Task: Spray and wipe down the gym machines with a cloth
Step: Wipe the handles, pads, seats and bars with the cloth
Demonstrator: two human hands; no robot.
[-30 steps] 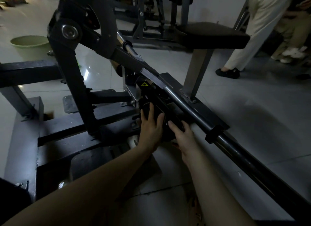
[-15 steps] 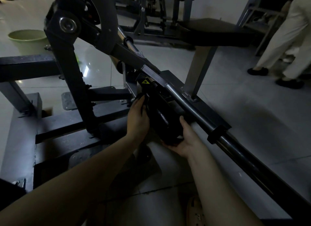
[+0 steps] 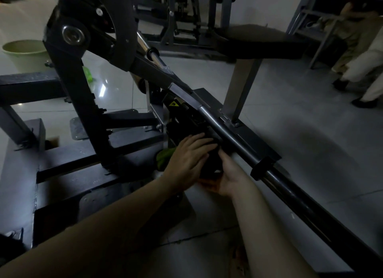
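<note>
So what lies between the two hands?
The head view shows a black block of the dark metal gym machine between left hand and right hand.

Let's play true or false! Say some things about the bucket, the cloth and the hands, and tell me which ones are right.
1. The bucket is green. True.
2. The cloth is red. False: it is green.
3. The left hand partly covers the cloth. True.
4. The bucket stands on the bench. False: it stands on the floor.
5. The right hand touches the machine. True.
</note>
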